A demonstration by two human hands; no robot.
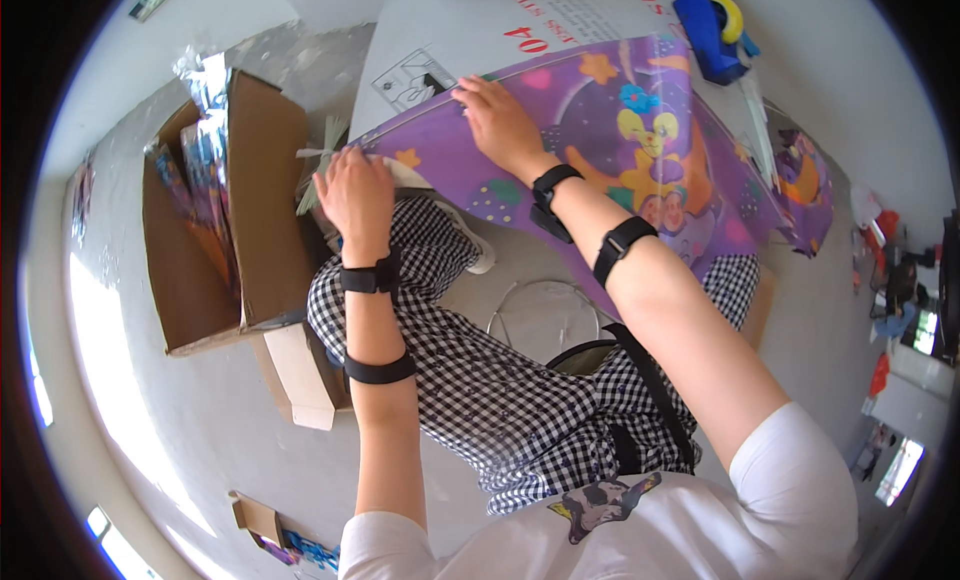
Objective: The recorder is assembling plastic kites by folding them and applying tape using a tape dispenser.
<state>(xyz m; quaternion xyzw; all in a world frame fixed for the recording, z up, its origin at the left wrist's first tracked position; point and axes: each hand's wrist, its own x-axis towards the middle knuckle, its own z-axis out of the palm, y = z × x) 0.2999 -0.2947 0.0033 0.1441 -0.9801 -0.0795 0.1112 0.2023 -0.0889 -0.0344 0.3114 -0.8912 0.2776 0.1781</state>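
A purple kite [595, 105] printed with cartoon figures, stars and flowers spreads over the white table and hangs over its near edge toward my lap. A thin rod runs along its upper left edge. My left hand [357, 198] is closed at the kite's narrow left corner, fingers bent over the edge. Farther along the same edge, my right hand [497, 128] has its fingers curled over the rod and fabric; its thumb is hidden. Below the kite, my checked trousers show, with a thin wire hoop [545, 315] between the legs.
To the left stands an open cardboard box [270, 200] holding shiny packages. Pale thin strips [325, 165] hang beside the table [450, 40]. A blue tape dispenser [712, 40] with yellow tape lies at the far right. Another purple printed piece [802, 185] hangs beyond the table's right side.
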